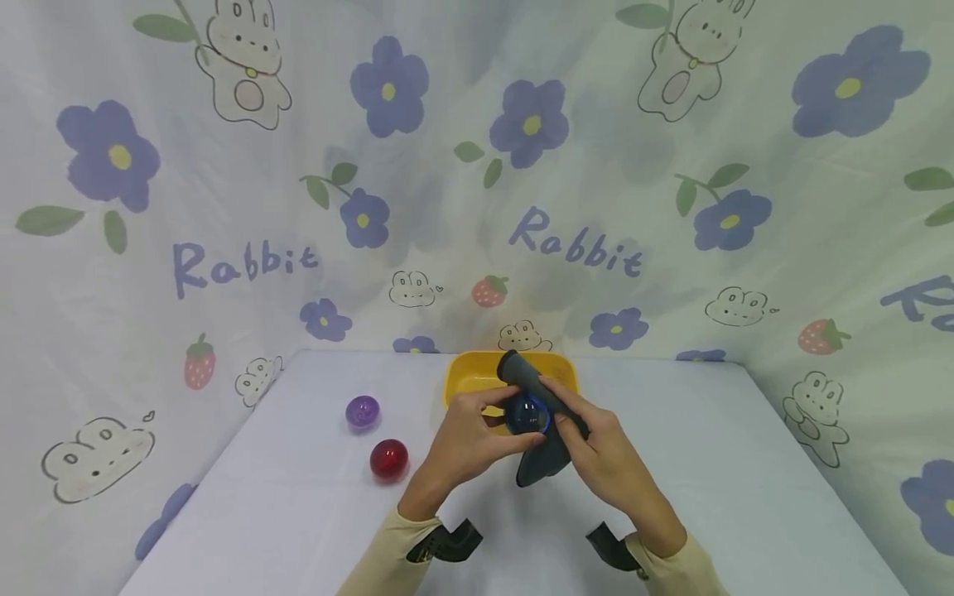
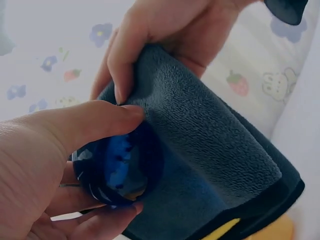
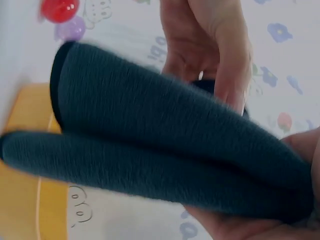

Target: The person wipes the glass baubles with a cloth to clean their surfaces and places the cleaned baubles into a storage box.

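Note:
Between the thumb and fingers of my left hand [image 1: 468,434] is a clear dark-blue ball [image 1: 525,413], gripped at its sides. My right hand [image 1: 600,449] holds a folded dark grey-green cloth [image 1: 547,451] with a black edge. In the left wrist view the plush cloth [image 2: 210,140] lies right against the blue ball [image 2: 120,170], and the left thumb presses the ball's top. From the right wrist view, the folded cloth [image 3: 150,135] hides most of the ball, with the left hand [image 3: 215,45] behind it.
A yellow tray [image 1: 462,372] stands at the back of the white table [image 1: 715,463], just behind the hands. Left of the hands lie a purple ball [image 1: 363,411] and a red ball [image 1: 389,460]. A rabbit-and-flower printed curtain [image 1: 447,190] surrounds the table.

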Action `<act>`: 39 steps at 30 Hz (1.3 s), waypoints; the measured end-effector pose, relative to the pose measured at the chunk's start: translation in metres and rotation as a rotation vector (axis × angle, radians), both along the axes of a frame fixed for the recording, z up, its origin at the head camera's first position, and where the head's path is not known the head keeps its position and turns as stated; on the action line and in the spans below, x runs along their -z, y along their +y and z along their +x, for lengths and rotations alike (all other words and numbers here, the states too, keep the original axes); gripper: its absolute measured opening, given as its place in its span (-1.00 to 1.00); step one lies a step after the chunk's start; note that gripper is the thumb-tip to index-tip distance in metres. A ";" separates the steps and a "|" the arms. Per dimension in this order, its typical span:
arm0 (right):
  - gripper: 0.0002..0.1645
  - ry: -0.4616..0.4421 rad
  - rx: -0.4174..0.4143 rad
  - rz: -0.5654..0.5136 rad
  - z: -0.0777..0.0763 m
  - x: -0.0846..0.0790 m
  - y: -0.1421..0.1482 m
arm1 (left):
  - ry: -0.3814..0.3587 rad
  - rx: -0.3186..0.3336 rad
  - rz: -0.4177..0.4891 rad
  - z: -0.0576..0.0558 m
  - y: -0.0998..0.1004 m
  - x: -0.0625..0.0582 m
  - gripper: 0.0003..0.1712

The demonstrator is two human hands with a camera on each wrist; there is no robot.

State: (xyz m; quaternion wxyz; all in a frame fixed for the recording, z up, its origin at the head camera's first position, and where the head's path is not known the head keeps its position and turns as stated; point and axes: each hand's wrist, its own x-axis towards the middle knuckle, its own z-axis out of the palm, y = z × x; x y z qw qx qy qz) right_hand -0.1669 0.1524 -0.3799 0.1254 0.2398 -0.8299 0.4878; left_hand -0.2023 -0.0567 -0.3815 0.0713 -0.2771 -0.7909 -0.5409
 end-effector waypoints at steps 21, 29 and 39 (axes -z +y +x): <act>-0.42 -0.183 -0.091 -0.144 -0.010 0.001 0.013 | 0.049 -0.030 0.073 0.000 0.005 0.004 -0.30; -0.38 -0.218 -0.088 -0.176 -0.008 0.000 0.006 | 0.000 -0.060 0.154 0.000 0.001 0.002 -0.32; -0.38 -0.189 -0.079 -0.176 -0.004 0.000 0.003 | -0.035 -0.037 0.214 -0.005 -0.002 0.002 -0.25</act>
